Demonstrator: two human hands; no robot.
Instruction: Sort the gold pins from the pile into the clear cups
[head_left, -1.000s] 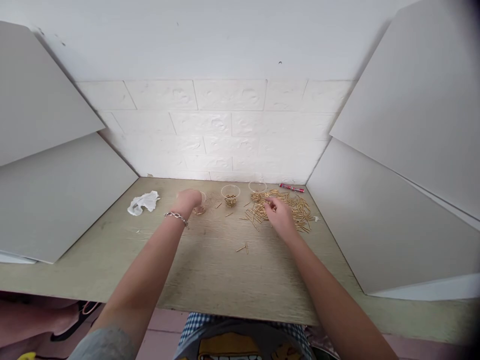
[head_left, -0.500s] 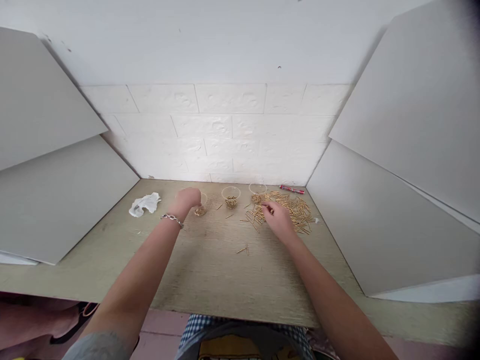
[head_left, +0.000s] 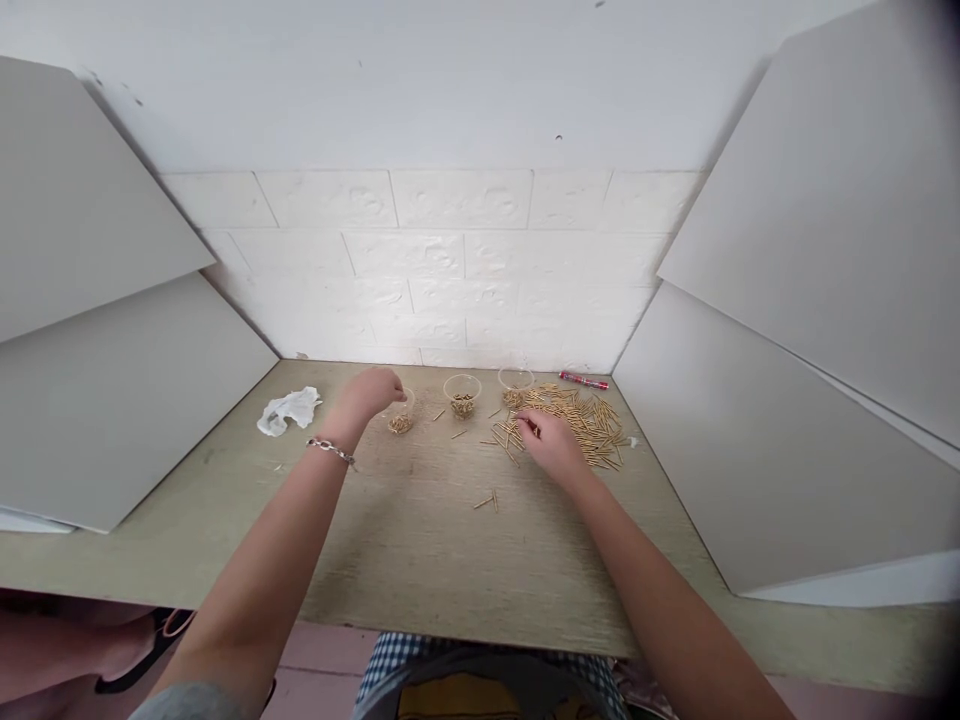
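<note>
My left hand is closed in a pinch at the rim of the left clear cup, partly covering it; whatever is between the fingertips is too small to make out. Small gold-coloured pieces lie in the bottom of that cup. My right hand has its fingers curled together at the left side of a spread heap of thin gold-coloured pins, and bits of gold show between the fingers. A middle clear cup and a right clear cup also hold gold-coloured pieces.
A red marker-like tube lies behind the heap. Crumpled white tissue is at the left. A few loose pins lie on the wooden table. Grey panels stand on both sides, a white wall behind.
My left hand has drawn slightly up and left, uncovering more of the left cup. My right hand has shifted a little left and down, its fingers still together.
</note>
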